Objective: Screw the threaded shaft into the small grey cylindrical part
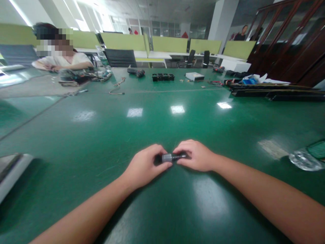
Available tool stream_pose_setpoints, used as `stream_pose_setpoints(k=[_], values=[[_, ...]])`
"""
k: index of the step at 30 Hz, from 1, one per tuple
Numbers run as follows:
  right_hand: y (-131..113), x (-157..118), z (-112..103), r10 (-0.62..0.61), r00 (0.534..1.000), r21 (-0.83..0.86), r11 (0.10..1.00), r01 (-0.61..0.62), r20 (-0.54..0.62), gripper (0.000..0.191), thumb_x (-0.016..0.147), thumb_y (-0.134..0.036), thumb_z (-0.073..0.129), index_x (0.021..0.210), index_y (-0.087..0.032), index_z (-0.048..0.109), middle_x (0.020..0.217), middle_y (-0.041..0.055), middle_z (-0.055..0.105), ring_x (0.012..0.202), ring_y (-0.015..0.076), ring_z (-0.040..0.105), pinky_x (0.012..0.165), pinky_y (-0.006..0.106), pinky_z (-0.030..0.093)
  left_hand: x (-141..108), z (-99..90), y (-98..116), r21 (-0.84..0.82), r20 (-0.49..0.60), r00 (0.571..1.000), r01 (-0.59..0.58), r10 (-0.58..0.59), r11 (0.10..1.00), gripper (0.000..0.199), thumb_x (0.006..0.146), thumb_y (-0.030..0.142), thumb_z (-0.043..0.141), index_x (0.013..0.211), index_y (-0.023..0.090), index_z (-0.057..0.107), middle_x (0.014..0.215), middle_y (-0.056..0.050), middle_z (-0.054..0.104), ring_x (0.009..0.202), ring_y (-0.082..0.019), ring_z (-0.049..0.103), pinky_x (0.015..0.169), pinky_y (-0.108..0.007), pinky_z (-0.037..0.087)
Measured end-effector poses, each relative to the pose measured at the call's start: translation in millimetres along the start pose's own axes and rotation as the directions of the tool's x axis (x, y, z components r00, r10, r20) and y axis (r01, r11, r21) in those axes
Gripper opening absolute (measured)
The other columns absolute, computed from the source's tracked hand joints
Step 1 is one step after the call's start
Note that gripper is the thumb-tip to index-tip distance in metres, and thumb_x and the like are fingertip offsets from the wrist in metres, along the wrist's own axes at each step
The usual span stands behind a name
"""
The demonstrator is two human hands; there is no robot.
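A small dark cylindrical object with a grey band [167, 158] lies level just above or on the green table [152, 128], between my two hands. My left hand [149, 162] is closed round its left end, with thumb and fingers on either side. At its thin, dark right end, my right hand [194, 156] has its thumb and fingers curled round the tip. The fingertips partly hide both ends, and what exactly the object is cannot be made out.
A clear bottle [306, 159] lies at the right edge, and a pale-edged item [15, 176] at the left. Far back are a black block [163, 77], a white box [194, 76], a cable [116, 88] and dark strips [274, 92]. A person [63, 57] sits at the back left.
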State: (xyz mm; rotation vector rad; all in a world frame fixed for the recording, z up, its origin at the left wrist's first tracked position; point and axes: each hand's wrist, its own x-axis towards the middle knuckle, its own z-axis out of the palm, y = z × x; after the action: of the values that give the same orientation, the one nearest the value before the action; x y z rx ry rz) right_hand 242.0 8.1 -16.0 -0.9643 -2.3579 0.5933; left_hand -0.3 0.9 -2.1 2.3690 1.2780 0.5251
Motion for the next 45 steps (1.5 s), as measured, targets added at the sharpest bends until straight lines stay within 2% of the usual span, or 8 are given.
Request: stream_pose_setpoints(k=[7, 26, 31, 45], values=[[-1.0, 2.3, 1.4, -0.017, 1.0, -0.029, 0.999, 0.017, 0.003, 0.014, 0.081, -0.019, 0.075, 0.095, -0.018, 0.074, 0.081, -0.0003, 0.069, 0.075, 0.014, 0.06, 0.078, 0.028, 0.041, -0.1, 1.8, 0.2, -0.002, -0.01, 1.0, -0.018, 0.018, 1.0, 0.024, 0.084, 0.044, 0.069, 0.096, 0.024, 0.068, 0.091, 0.001, 0.069, 0.079, -0.017, 0.062, 0.072, -0.027, 0.045], [-0.8, 4.0, 3.1, -0.059, 0.998, -0.02, 0.998, 0.059, -0.014, 0.008, 0.082, -0.021, 0.074, 0.09, -0.018, 0.072, 0.082, -0.0002, 0.07, 0.075, 0.0138, 0.06, 0.077, 0.027, 0.04, 2.2, 0.4, 4.3, 0.045, -0.009, 1.0, -0.002, 0.003, 0.999, 0.024, 0.085, 0.046, 0.068, 0.095, 0.024, 0.067, 0.091, 0.001, 0.07, 0.079, -0.018, 0.064, 0.072, -0.028, 0.046], [-0.1, 3.8, 1.8, -0.043, 0.999, -0.005, 0.999, 0.043, -0.026, 0.007, 0.08, -0.019, 0.074, 0.087, -0.018, 0.072, 0.077, -0.0009, 0.067, 0.07, 0.0127, 0.058, 0.072, 0.026, 0.04, 2.4, 0.2, 4.4, 0.054, -0.012, 1.0, 0.007, -0.006, 0.999, 0.026, 0.084, 0.047, 0.068, 0.096, 0.024, 0.067, 0.091, 0.001, 0.07, 0.079, -0.019, 0.064, 0.072, -0.029, 0.046], [-0.9, 1.7, 0.0, -0.004, 1.0, -0.025, 1.0, 0.004, -0.017, 0.009, 0.079, -0.022, 0.075, 0.086, -0.017, 0.072, 0.076, 0.0002, 0.067, 0.071, 0.0138, 0.058, 0.071, 0.026, 0.041, 0.4, -0.6, 2.9, 0.038, -0.009, 1.0, 0.006, -0.006, 0.999, 0.026, 0.085, 0.047, 0.067, 0.097, 0.024, 0.068, 0.092, 0.0, 0.07, 0.078, -0.019, 0.063, 0.073, -0.029, 0.047]])
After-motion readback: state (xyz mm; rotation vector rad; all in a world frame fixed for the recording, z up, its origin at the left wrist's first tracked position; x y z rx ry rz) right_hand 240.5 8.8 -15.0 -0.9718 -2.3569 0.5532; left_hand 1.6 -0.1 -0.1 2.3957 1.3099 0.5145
